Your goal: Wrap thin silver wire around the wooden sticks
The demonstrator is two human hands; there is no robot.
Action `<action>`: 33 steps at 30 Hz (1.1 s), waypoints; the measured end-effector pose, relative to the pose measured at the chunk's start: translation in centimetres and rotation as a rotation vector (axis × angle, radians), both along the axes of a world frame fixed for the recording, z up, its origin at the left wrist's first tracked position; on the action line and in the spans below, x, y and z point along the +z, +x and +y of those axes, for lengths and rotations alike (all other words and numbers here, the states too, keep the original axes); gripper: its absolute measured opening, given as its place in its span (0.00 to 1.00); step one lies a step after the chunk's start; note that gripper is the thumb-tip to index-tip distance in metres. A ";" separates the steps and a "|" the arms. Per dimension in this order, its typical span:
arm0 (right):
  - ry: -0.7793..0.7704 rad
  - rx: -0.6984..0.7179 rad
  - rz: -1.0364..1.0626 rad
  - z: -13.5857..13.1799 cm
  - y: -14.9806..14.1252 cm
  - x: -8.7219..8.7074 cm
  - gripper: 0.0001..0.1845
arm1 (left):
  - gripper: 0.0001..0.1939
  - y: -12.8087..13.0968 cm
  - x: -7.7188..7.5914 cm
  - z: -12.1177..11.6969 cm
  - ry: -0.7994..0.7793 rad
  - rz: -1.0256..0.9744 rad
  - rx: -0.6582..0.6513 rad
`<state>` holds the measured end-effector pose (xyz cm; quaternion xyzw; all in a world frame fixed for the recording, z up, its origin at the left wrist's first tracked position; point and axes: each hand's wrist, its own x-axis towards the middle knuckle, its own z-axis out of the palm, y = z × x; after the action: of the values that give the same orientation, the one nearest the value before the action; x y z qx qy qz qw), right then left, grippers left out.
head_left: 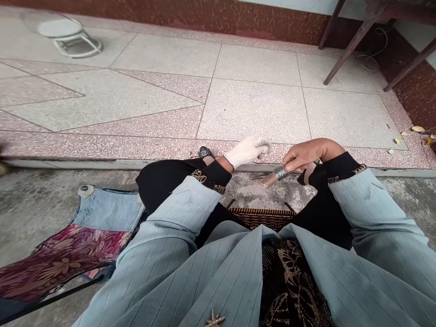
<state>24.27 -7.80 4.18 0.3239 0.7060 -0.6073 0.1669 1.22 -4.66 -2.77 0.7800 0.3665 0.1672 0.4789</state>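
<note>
My left hand (250,150), in a white knit glove, is over the pink edge of the raised floor. Its fingers are curled closed, and whatever they may hold is hidden. Beside it to the right, my bare right hand (306,152) grips a wooden handle bound with metal wire (273,177). The handle's blunt end points down and left, over the rough concrete between my knees. The far end of this tool is covered by my hand, so its kind does not show. A gap separates the two hands.
A woven seat (260,219) is under me. On the left stands a chair with denim and red floral cloth (98,238). A white stool (70,36) is on the tiled floor (252,109). A wooden table's leg (350,47) is upper right, with yellowish scraps (418,129) nearby.
</note>
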 end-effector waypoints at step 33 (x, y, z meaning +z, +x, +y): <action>0.077 -1.305 0.615 0.7 0.8 -0.5 0.12 | 0.23 1.1 -1.3 -1.6 -0.810 -0.665 -0.011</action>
<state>25.02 -7.05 3.65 0.4994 0.4047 -0.6217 -0.4475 2.35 -6.24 -4.04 0.4391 0.2261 0.2482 0.8334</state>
